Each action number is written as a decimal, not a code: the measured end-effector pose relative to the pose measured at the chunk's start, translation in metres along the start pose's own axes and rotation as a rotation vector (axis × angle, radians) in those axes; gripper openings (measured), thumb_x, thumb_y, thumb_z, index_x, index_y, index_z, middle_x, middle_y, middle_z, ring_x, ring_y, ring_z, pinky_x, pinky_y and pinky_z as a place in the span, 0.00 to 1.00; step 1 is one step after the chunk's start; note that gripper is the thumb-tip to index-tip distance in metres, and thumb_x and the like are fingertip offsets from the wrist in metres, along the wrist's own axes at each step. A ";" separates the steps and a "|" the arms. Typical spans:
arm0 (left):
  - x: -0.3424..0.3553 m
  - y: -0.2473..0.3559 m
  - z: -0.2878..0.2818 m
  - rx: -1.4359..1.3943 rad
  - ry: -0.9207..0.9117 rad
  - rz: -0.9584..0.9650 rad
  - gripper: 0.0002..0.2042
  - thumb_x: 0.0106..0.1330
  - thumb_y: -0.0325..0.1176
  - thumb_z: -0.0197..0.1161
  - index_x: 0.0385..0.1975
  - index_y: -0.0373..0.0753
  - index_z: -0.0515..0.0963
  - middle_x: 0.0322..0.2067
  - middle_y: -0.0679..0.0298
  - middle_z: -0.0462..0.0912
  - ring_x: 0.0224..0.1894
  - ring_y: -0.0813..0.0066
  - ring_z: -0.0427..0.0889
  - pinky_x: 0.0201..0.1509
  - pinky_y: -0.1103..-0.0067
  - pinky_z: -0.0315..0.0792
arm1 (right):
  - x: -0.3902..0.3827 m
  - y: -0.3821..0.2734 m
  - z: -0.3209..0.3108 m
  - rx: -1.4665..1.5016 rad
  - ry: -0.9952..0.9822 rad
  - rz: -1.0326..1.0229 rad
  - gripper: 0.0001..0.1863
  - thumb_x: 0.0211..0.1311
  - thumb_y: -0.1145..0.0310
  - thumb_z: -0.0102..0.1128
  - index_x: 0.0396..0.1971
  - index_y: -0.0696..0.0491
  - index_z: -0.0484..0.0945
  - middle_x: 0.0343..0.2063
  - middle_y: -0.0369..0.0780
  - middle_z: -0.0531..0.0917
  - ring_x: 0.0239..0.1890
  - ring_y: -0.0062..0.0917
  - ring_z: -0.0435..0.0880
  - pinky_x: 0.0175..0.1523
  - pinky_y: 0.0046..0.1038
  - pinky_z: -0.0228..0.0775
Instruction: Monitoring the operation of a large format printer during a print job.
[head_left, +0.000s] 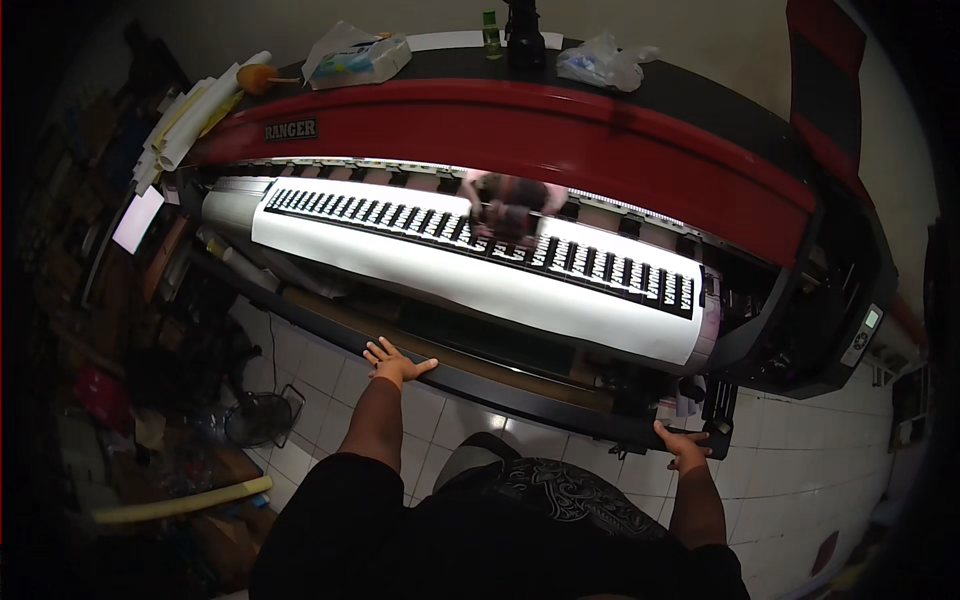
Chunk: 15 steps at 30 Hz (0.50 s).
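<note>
Before me stands a wide red and black large-format printer. A white sheet lies across its platen, printed with a row of black blocks bearing white lettering. The print carriage is smeared by motion near the middle of that row. My left hand rests with spread fingers on the dark front bar of the printer. Farther right, my right hand lies on the same bar near its end, fingers apart. Neither hand holds anything.
On the printer's top sit a tissue pack, a green bottle and a crumpled plastic bag. White rolls lean at the left end. A floor fan and a yellowish tube are at lower left. A control panel is at right.
</note>
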<state>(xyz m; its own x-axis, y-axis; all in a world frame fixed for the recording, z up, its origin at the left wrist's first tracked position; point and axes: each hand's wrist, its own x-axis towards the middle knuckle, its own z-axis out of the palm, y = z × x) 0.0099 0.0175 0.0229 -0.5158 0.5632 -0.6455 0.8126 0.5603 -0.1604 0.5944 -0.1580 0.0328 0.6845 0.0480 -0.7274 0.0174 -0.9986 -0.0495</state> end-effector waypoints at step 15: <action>0.000 -0.004 0.004 -0.008 0.026 0.088 0.69 0.44 0.81 0.52 0.69 0.27 0.28 0.69 0.36 0.22 0.69 0.34 0.16 0.67 0.44 0.21 | 0.005 0.001 0.001 0.015 -0.003 0.013 0.83 0.31 0.33 0.74 0.64 0.48 0.10 0.67 0.52 0.15 0.70 0.55 0.50 0.59 0.45 0.72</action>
<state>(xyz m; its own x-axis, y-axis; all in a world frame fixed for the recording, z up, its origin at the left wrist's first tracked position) 0.0074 0.0125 0.0202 -0.4494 0.6260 -0.6373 0.8529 0.5128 -0.0977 0.5964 -0.1582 0.0284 0.6825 0.0349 -0.7301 -0.0028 -0.9987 -0.0504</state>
